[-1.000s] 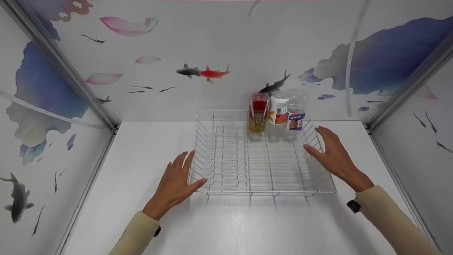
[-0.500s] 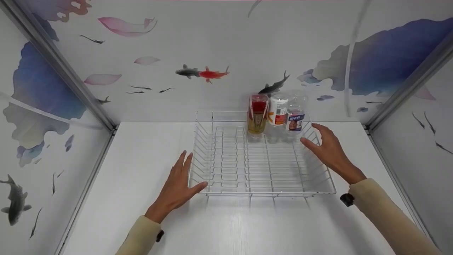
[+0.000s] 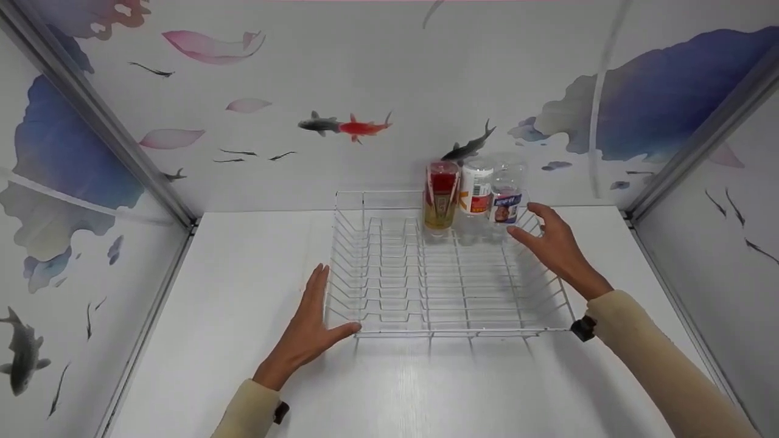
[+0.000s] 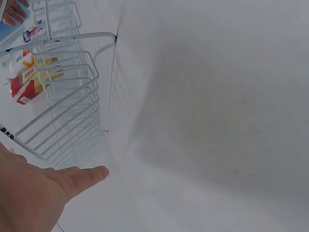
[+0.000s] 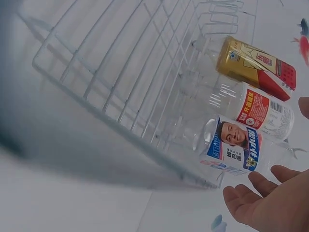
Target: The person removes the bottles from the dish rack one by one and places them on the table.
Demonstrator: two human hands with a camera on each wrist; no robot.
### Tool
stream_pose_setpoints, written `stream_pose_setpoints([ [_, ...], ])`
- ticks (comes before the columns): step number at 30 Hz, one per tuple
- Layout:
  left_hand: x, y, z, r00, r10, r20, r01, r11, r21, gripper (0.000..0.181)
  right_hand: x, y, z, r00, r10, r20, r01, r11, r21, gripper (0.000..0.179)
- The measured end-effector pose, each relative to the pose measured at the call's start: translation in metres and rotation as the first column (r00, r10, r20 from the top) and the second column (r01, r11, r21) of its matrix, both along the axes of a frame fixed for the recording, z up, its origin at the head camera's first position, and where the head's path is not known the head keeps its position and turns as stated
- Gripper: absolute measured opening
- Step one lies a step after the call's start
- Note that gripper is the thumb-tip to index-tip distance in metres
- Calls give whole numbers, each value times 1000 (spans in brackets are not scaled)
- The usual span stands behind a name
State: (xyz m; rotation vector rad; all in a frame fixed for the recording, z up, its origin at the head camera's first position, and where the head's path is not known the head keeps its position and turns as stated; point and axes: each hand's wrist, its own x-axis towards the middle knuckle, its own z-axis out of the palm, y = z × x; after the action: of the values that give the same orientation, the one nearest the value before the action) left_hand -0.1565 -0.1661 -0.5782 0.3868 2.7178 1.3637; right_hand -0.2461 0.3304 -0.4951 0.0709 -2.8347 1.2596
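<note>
Three smooth white walls, the back wall (image 3: 365, 67), left wall (image 3: 67, 255) and right wall (image 3: 706, 243), carry printed watercolour fish, petals and blue leaf shapes, and two grey metal posts (image 3: 100, 118) run down their corners. Below spreads one glossy white worktop (image 3: 401, 389). On it stands one rectangular rack (image 3: 447, 332) of thin white-coated wire, with sloping slatted sides and a row of raised, stepped loops along its left half. Two plain beige sleeves, the left sleeve (image 3: 251, 409) and right sleeve (image 3: 654, 359), reach in from the near side. The left hand (image 3: 304, 331) and right hand (image 3: 557, 246) are well apart, each with thumb and fingers spread; the left is at the rack's near left corner, the right at its far right side, just beside the nearest bottle, though contact cannot be told for either. Three bottles stand in a row in the rack's far right corner, narrow ends down: a squarish red-and-gold bottle (image 3: 442, 194), a rounded white-labelled bottle (image 3: 476, 188) and a clear plastic bottle (image 3: 505, 208) with a blue-and-white label. Two small black blocks sit at the cuffs, the left block (image 3: 282, 412) and right block (image 3: 584, 328).
</note>
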Motion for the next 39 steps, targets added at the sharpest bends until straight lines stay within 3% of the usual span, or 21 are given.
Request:
stream_pose_setpoints([
  [10, -1, 7, -8, 998, -50, 36, 42, 979, 201, 138, -2, 1, 10, 999, -4, 39, 5, 1000, -21, 92],
  [17, 1, 7, -13, 995, -23, 92, -5, 956, 293, 137, -14, -2, 9, 999, -1, 39, 2, 999, -49, 92],
  [23, 4, 11, -15, 992, -23, 125, -27, 923, 383, 140, -24, -3, 2, 999, -7, 37, 11, 995, -103, 85],
  [32, 8, 14, -21, 992, -7, 123, -49, 891, 450, 136, -35, -7, -8, 998, -45, 50, 52, 986, -157, 92],
  [39, 8, 17, -23, 992, 2, 123, -58, 889, 454, 133, -38, -8, -19, 997, -60, 48, 68, 982, -175, 89],
])
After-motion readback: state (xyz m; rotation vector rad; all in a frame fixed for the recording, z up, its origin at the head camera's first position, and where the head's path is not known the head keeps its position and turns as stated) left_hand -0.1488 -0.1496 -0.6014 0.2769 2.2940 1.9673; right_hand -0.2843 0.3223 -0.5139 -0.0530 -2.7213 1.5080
